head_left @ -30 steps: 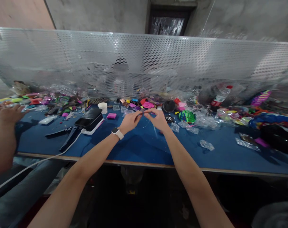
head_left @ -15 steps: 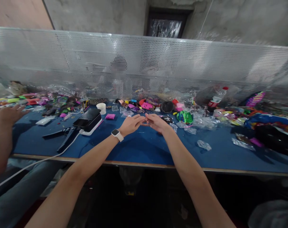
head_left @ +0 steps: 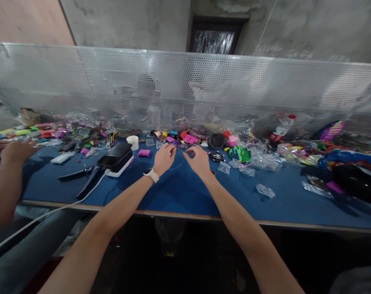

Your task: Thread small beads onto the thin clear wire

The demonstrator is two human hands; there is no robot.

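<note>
A thin clear thread forms a loose loop between my two hands above the blue table. My left hand, with a pale-banded watch at its wrist, pinches one part of the thread. Fingers of my right hand are closed on the thread a short way to the right. Just beyond both hands are pink and purple pieces. A pink packet lies left of my left hand, and a black piece with white marks is right of my right hand.
A black box with a white base, a white cable and a dark tool lie to the left, near a person's hands. A perforated metal screen runs behind the clutter. At the right are a red-capped bottle and plastic wrappers.
My hands have moved apart from each other, and the thread loop between them now shows. The person's second hand has come further into view at the left.
</note>
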